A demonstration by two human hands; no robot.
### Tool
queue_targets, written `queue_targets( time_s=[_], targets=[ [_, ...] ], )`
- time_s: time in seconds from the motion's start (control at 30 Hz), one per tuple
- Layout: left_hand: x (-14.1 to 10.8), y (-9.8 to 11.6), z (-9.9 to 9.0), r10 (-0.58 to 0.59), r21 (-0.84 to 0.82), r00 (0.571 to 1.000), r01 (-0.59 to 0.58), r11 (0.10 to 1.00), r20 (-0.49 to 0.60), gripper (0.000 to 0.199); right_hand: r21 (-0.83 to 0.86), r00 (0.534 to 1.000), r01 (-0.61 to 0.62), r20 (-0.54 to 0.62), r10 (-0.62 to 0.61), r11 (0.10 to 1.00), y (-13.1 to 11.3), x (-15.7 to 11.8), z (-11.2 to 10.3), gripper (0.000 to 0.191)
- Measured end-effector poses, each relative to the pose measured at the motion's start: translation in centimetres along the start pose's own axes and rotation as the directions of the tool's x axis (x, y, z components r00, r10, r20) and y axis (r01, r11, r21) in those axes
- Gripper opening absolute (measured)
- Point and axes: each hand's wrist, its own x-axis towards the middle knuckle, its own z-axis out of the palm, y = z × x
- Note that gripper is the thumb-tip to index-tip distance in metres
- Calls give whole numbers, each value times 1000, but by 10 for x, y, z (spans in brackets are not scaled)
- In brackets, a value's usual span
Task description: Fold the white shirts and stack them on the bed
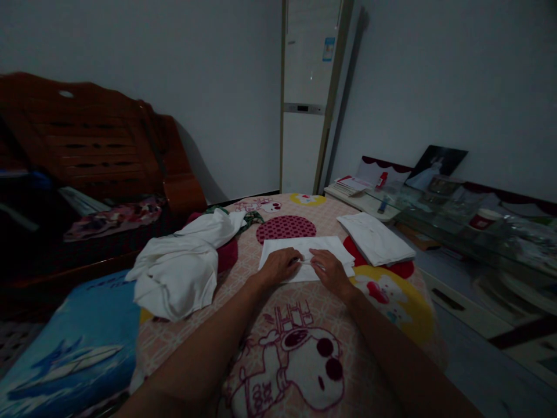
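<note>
A folded white cloth (331,246) lies flat on the round table, which has a patterned pink cover (243,290). My left hand (281,266) rests on the cloth's left part, fingers curled and pinching at its middle. Close beside it, my right hand (329,271) has its fingers bent on the same cloth, also pinching there. Between the fingertips the fabric is slightly raised. To the right lies a folded white stack of cloth (376,238). A crumpled white garment (178,273) lies in a heap on the left of the table.
A wooden bench (96,139) stands at the left, near a blue printed cover (82,348). Behind the table is a tall white air conditioner (303,139). On the right, a glass-topped cabinet (435,217) holds a paper cup (484,219), a picture and papers.
</note>
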Motion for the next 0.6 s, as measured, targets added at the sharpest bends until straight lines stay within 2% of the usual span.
queue_targets(
  time_s=[0.2, 0.3, 0.47, 0.6],
  targets=[
    [1, -3, -1, -71, -94, 997, 68, 993, -36, 29, 15, 999, -13, -29, 13, 1000, 1, 0, -2, 20],
    [0, -2, -2, -73, -101, 996, 68, 993, -47, 23, 25, 999, 8, -40, -7, 1000, -1, 1, -3, 24],
    [-1, 0, -3, -45, -112, 998, 40, 993, -44, 12, -80, 994, 83, 79, -76, 993, -2, -2, 0, 27],
    [0, -4, 1, -12, -85, 999, 8, 996, -47, 18, -128, 991, 66, 123, -50, 990, -3, -3, 1, 23]
  ],
)
